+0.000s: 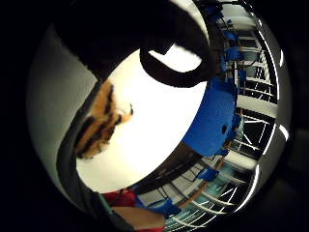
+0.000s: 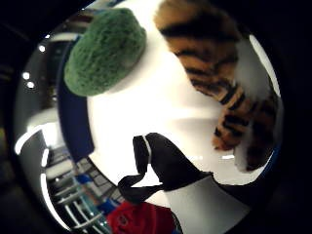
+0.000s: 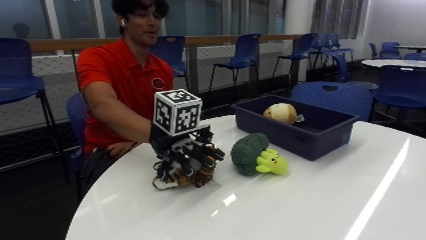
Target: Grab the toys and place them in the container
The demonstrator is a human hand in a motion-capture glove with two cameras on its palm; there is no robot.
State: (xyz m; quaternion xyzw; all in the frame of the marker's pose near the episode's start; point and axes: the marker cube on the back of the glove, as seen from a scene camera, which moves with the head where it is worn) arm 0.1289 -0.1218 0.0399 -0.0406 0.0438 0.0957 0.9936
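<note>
gleaming white round table (image 3: 319,210) among blue chairs (image 3: 243,50); grip (image 3: 183,160) curled round striped tiger toy (image 2: 214,58)

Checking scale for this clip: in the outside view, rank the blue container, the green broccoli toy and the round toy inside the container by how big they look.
1. Blue container, clearly largest.
2. Green broccoli toy.
3. Round toy, though it sits farther from the camera and is partly hidden by the container wall, so its rank is unsure.

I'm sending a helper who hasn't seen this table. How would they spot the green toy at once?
On the white round table, find the dark blue container. Just in front of it, beside the gloved right hand, lies the green broccoli toy. It alone is bushy green with a yellow-green face; the toy under the hand is tiger-striped.
</note>
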